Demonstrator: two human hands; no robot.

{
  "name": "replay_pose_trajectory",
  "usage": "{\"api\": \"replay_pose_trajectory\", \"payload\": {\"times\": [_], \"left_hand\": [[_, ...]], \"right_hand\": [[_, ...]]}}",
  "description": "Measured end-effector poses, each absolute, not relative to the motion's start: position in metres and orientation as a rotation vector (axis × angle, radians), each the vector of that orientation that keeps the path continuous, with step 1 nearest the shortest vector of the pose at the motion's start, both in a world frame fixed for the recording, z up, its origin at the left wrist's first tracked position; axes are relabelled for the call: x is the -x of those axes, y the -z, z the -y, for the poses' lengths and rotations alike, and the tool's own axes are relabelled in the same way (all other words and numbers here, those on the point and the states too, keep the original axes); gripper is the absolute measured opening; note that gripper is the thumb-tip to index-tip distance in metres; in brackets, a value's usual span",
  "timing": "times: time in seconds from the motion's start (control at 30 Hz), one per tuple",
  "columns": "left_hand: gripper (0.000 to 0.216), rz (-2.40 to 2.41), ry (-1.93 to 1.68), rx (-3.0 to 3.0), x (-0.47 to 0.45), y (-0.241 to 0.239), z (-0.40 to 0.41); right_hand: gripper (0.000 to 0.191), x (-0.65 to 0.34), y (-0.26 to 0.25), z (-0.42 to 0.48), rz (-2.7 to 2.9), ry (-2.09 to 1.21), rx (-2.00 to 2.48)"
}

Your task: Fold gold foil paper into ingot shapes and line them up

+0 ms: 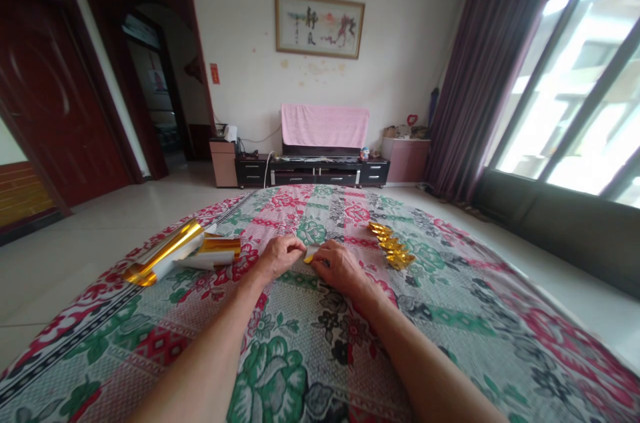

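Both my hands rest on a flower-patterned cloth (310, 356) that covers the surface in front of me. My left hand (281, 255) and my right hand (340, 266) are closed in a pinch on a small piece of gold and white paper (311, 254) held between them. To the left lies a loose pile of gold foil sheets (175, 251), some curled. To the right of my right hand sits a row of several folded gold paper pieces (393, 246).
Beyond the cloth is a tiled floor (90, 236), a low dark TV cabinet (315, 171) with a pink cloth over the screen, a framed picture on the wall, dark wooden doors at the left, and curtained windows with a dark sofa at the right.
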State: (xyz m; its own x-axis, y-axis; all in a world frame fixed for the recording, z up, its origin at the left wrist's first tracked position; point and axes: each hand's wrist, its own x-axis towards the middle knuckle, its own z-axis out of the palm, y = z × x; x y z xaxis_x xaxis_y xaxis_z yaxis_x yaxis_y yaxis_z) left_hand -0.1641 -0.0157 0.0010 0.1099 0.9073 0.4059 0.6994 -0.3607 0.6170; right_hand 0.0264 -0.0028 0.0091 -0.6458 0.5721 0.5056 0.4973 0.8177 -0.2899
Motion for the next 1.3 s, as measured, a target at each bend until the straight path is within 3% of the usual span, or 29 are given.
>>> {"api": "replay_pose_trajectory", "payload": {"times": [0.73,1.0,1.3], "left_hand": [[0.017,-1.621,-0.896,-2.311,0.158,-0.006,0.012],[0.016,-1.645,-0.894,-2.286,0.156,-0.006,0.014],[0.016,-1.701,-0.853,-2.266,0.156,-0.008,0.013]], "right_hand": [[0.022,-0.022,-0.006,0.001,2.35,-0.097,0.866],[0.02,-0.019,0.0,-0.004,2.28,-0.1,1.024],[0.007,-0.028,-0.011,-0.001,2.375,-0.269,0.775]]}}
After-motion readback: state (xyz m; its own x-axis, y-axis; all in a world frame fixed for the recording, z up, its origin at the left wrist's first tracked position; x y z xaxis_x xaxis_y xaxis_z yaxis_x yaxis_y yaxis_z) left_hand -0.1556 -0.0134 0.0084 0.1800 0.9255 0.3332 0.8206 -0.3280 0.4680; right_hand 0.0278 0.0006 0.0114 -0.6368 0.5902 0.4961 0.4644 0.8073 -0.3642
